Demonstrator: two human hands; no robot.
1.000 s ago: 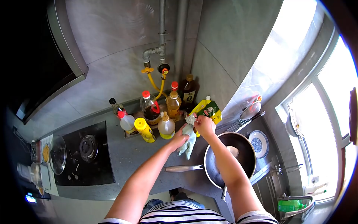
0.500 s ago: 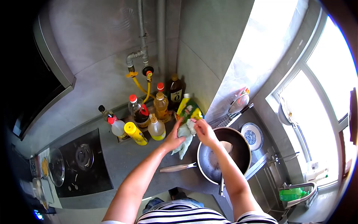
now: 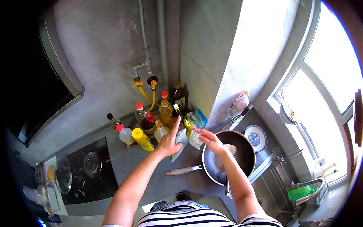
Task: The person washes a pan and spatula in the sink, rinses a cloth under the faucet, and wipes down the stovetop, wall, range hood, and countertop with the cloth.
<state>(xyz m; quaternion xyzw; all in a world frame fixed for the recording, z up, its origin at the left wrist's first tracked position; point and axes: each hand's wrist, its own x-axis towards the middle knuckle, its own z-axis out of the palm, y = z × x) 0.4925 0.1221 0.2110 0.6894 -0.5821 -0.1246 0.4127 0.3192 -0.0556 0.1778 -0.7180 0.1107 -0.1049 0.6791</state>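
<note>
My left hand [image 3: 170, 144] is beside a limp, pale green cloth-like thing [image 3: 180, 145], its thumb against it and index finger stretched upward. My right hand [image 3: 211, 140] pinches a crumpled white packet [image 3: 195, 139] just right of the cloth-like thing. Behind both hands stand a yellow pouch with a white cap [image 3: 183, 118] and a blue-and-white packet [image 3: 198, 118]. A wok [image 3: 247, 166] with a spatula [image 3: 230, 150] in it lies under my right forearm. Its handle [image 3: 183, 170] points left.
Several sauce bottles [image 3: 145, 116] and a yellow canister [image 3: 143, 139] stand by the wall. A black cooktop [image 3: 90, 166] is at left. Right of the wok are a blue-patterned plate [image 3: 255, 137] and a sink [image 3: 266, 189]. A glass lid [image 3: 63, 175] rests on the cooktop's left side.
The green patterned packet behind my hands no longer shows; a blue-and-white one is visible there. My right hand has moved slightly right and down with the white packet. My left index finger now points up.
</note>
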